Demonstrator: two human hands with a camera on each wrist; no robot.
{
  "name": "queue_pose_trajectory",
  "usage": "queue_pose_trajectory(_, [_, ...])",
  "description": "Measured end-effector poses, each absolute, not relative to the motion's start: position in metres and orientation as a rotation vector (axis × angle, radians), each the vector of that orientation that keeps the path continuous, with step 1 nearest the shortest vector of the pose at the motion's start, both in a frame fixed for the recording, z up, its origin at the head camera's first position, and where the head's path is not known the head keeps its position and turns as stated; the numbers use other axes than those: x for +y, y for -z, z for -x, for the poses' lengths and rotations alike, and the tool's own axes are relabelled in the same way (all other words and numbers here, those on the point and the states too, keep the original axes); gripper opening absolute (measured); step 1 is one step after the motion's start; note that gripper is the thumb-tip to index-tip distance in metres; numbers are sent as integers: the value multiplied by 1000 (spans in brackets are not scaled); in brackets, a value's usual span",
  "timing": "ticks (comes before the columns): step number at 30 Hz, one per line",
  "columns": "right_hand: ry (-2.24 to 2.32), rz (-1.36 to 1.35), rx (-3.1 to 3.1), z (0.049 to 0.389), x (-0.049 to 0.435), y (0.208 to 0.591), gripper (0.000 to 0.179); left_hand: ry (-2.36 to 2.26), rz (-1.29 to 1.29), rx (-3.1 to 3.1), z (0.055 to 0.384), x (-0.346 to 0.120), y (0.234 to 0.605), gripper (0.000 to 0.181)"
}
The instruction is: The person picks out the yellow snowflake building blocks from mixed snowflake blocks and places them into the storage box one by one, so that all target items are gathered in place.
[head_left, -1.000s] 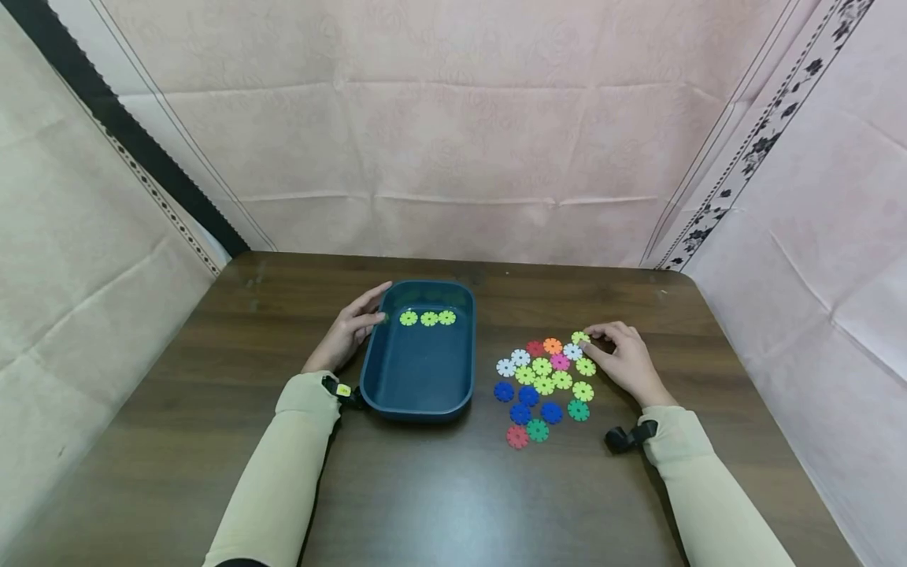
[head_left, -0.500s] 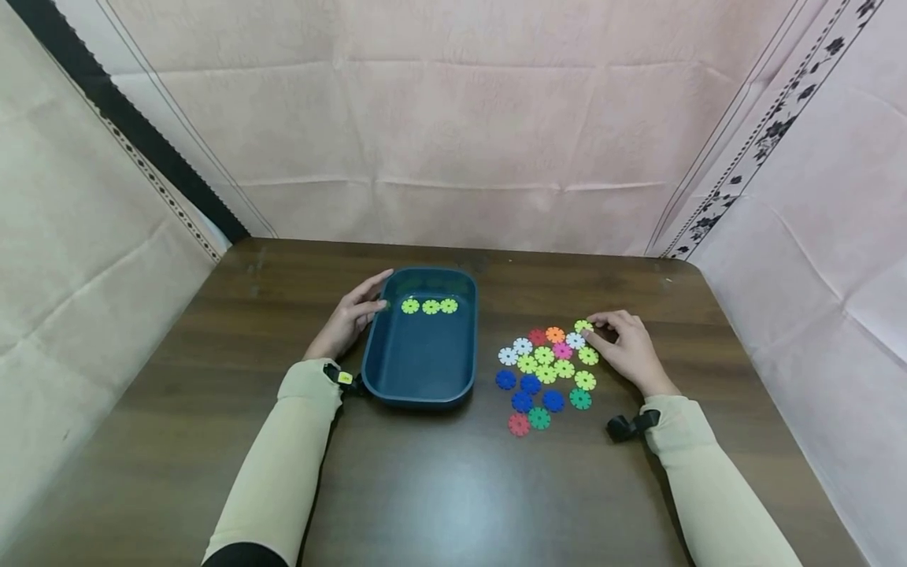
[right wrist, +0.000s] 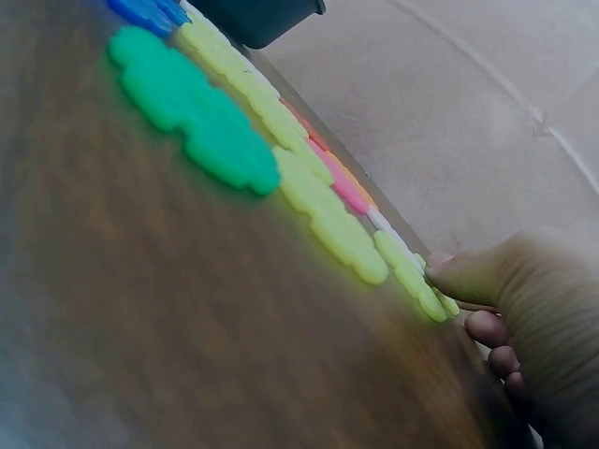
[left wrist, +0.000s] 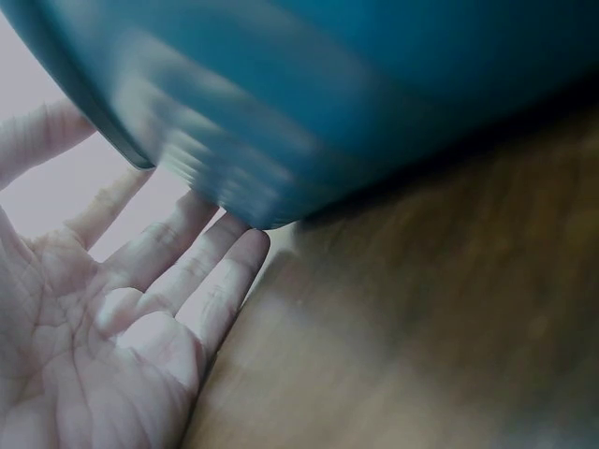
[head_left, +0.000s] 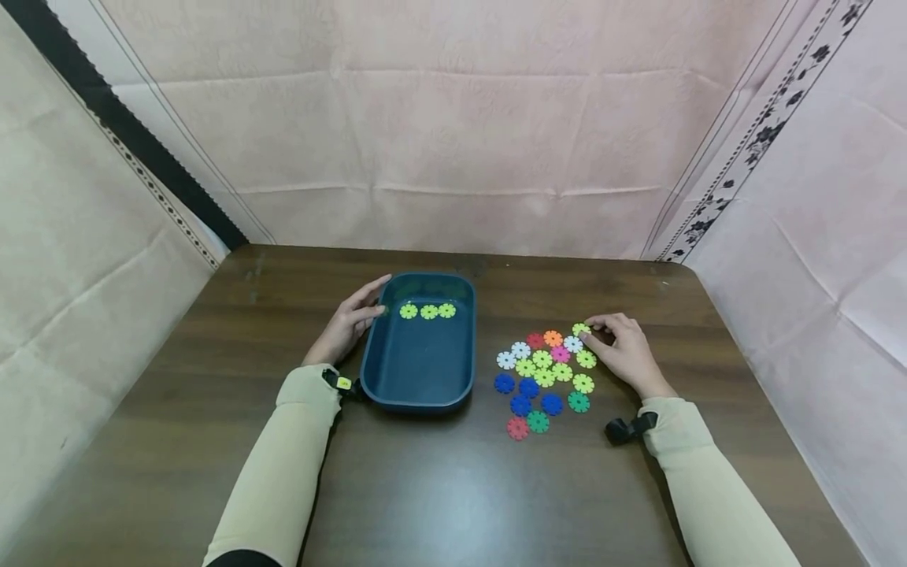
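Observation:
A deep dark-blue tray (head_left: 418, 370) stands on the table with three lime-green snowflake discs (head_left: 428, 312) in a row near its far end. My left hand (head_left: 347, 319) holds the tray's left side, thumb at the rim and fingers against the outer wall; the left wrist view shows these fingers (left wrist: 220, 281) nearly straight under the rim. Right of the tray, my right hand (head_left: 623, 350) pinches a lime-green snowflake disc (head_left: 580, 329) between thumb and forefinger at the far corner of a flat group of discs. In the right wrist view the thumb (right wrist: 468, 273) partly covers that disc.
Loose snowflake discs lie close together: several lime-green ones (head_left: 543, 378), several blue (head_left: 551, 404), white (head_left: 506, 360), green (head_left: 538, 422), red (head_left: 517, 428), pink (head_left: 560, 353) and orange (head_left: 553, 339). The brown wooden table (head_left: 425, 496) ends at a cloth-covered wall (head_left: 453, 157).
The head view has shifted slightly up and down. Both hands keep their places at the tray and at the lime-green disc.

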State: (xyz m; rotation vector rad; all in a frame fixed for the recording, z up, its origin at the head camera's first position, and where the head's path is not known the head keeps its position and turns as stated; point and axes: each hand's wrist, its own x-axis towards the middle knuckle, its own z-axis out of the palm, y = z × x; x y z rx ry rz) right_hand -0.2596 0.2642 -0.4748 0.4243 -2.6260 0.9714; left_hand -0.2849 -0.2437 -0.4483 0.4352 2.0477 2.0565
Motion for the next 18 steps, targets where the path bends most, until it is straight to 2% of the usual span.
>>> queue_pose_trajectory(7, [-964,-405,-2651,257,265,479,26,-2025,-425,2061,274,-242,440,58])
queue_pose_trajectory(18, [-955,-404,-2640,259,265,475,25,-2044,-439,2047,276,-242,438,58])
